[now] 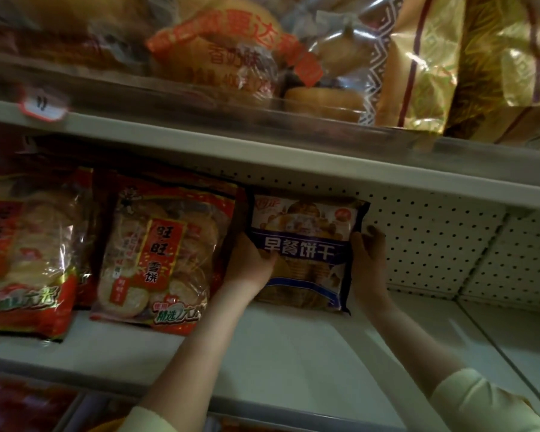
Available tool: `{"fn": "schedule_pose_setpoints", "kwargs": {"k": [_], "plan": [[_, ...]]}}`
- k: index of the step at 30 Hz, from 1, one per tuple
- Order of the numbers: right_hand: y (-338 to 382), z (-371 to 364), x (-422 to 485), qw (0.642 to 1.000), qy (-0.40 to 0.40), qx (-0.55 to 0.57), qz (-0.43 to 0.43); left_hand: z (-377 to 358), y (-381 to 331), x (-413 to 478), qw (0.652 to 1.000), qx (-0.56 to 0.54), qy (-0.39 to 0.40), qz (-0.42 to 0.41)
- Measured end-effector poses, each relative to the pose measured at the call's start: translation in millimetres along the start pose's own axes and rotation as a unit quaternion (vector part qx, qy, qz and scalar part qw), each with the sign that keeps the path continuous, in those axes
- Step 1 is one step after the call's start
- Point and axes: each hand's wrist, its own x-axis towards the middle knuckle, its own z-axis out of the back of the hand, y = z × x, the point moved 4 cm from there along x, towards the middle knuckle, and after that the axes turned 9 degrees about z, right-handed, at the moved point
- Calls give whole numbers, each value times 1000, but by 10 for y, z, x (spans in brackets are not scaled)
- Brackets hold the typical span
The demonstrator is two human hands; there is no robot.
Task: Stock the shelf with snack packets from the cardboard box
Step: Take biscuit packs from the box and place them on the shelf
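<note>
**A:** From the head camera: holding what, and how?

**B:** Clasping a blue breakfast-biscuit packet [303,254] from both sides. On its left edge, the left hand [250,263], thumb curled over the front. On its right edge, the right hand [367,263], fingers wrapped round the seam. Probably gripped that way to keep a floppy bag upright and face-out while seating it.

**A:** Seated where?

**B:** On the middle shelf [293,353], bottom edge touching or just off the board; hard to tell through the blur. Backed towards the perforated back panel [434,238], just beside the red rice-cracker packets [162,260]. Likely meant to open a new row next to them.

**A:** And to the right, and above?

**B:** To the right, white board and more perforated panel, with a seam further along. Above, on the upper shelf [262,145], clear bags of bread [225,57] and gold foil bags [480,63], with a red-edged price tag [42,107] on the lip. No sign of the cardboard box from here. Dim, warm light throughout, and pale sleeves [480,400] at the bottom edge.
</note>
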Motion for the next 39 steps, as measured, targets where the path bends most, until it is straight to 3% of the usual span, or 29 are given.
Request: {"fn": "schedule_pose_setpoints", "kwargs": {"k": [2, 4, 7, 9, 11, 16, 20, 25, 28, 30, 34, 36, 39], "plan": [[313, 36, -120, 975, -45, -152, 157, 19, -98, -189, 991, 106, -68, -43], [636, -100, -355, 937, -30, -204, 281, 86, -178, -431, 971, 190, -99, -106], [965, -471, -770, 937, 73, -176, 294, 319, -264, -747, 954, 227, -76, -181], [1181, -798, -1096, 911, 153, -149, 352, 672, -230, -928, 964, 209, -44, -157], [1314, -1107, -1409, 885, 235, -104, 389, 1098, -68, -1039, 975, 209, -20, -70], [1451, -1984, -2404, 827, 417, 6, 377, 2293, 744, -1591, 982, 177, 1, 71], [1450, -2669, -3278, 766, 532, 69, 353, 3051, 1334, -2089, 946, 251, -46, 201], [1271, -3323, -4382, 634, 728, 47, 257, 3788, 2292, -2933, 892, 206, -150, 373], [1107, -3473, -4787, 595, 764, 14, 248, 3916, 2675, -3340, 852, 192, -234, 428], [1052, -3528, -4951, 584, 774, -18, 245, 3907, 2870, -3481, 845, 188, -228, 446], [1072, -3550, -5030, 634, 720, -43, 278, 3878, 3299, -3549, 832, 191, -176, 491], [1092, -3548, -5065, 640, 699, -34, 317, 3844, 3441, -3532, 830, 179, -159, 504], [1114, -3520, -5178, 577, 747, 6, 329, 3834, 3565, -3480, 830, 177, -142, 510]]}}
